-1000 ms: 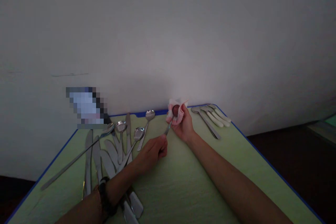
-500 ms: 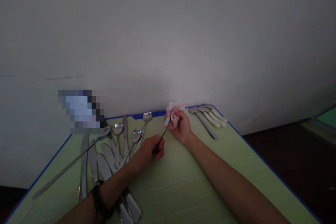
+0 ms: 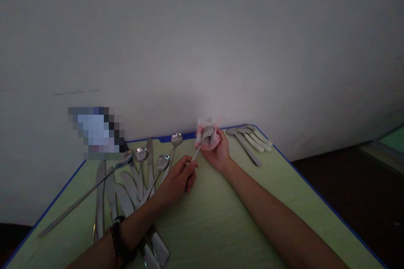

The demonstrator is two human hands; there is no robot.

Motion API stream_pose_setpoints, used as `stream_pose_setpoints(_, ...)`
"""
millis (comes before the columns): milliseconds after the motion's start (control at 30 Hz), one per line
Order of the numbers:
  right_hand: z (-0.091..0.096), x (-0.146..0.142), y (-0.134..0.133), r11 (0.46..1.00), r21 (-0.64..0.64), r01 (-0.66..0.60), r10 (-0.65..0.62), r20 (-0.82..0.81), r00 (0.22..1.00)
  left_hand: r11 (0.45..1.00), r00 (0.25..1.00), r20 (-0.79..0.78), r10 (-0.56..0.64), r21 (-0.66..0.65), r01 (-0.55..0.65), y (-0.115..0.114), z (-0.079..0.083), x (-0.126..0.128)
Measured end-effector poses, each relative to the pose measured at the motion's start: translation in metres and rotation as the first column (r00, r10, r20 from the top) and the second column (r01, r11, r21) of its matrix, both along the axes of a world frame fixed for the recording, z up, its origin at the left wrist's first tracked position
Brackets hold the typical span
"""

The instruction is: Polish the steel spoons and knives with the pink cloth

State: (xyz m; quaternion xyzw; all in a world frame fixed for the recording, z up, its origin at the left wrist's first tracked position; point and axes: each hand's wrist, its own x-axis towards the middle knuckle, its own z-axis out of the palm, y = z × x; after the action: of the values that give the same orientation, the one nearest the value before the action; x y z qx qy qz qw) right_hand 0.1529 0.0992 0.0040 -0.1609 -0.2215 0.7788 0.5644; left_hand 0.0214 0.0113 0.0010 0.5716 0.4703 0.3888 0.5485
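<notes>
My left hand [image 3: 182, 175] pinches the handle of a metal spoon [image 3: 206, 133], its bowl raised toward the wall. Behind that bowl, my right hand [image 3: 220, 151] is closed on a crumpled pink and white cloth [image 3: 202, 145], which lies against the spoon and spreads around it. To the left of my left hand lie long-handled spoons, among them a deep-bowled spoon [image 3: 163, 162] and another spoon [image 3: 177, 138]. Several table knives [image 3: 124, 199] lie under and beside my left forearm, partly hidden by it.
Right of my hands, several spoons [image 3: 243, 145] and white-handled cutlery [image 3: 255, 142] lie together near the far corner. A very long spoon [image 3: 85, 199] crosses the left side. A blurred-out phone-like object [image 3: 97, 132] leans at the back left. The blue-edged table [image 3: 208, 227] meets the wall.
The cloth has opened out, and the spoon's bowl, earlier wrapped and hidden, now shows in front of it. My left fingers have turned the handle slightly. The other cutlery stays put.
</notes>
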Motion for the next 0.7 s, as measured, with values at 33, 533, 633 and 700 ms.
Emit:
stream_pose_setpoints(33,0.0,-0.0001,0.0,1.0,0.0,0.001,-0.001,0.006,1.0,1.0,1.0,0.008,0.004,-0.007,-0.004,0.0003,-0.0011,0.0001)
stream_pose_setpoints(533,0.0,-0.0002,-0.0003,1.0,-0.028,0.007,-0.008,-0.033,0.999,0.998,0.997,-0.039,-0.068,0.012,0.069,0.0015,-0.0062,-0.0016)
stream_pose_setpoints(633,0.0003,-0.0001,-0.0007,0.998,-0.055,0.009,-0.01,-0.022,1.0,0.998,0.992,-0.114,-0.045,0.034,0.049,0.0014,-0.0063,-0.0009)
stream_pose_setpoints(700,0.0002,-0.0002,-0.0006,0.997,-0.07,0.02,-0.02,-0.005,1.0,0.997,0.985,-0.169,-0.021,0.065,0.033,0.0018,-0.0083,-0.0001)
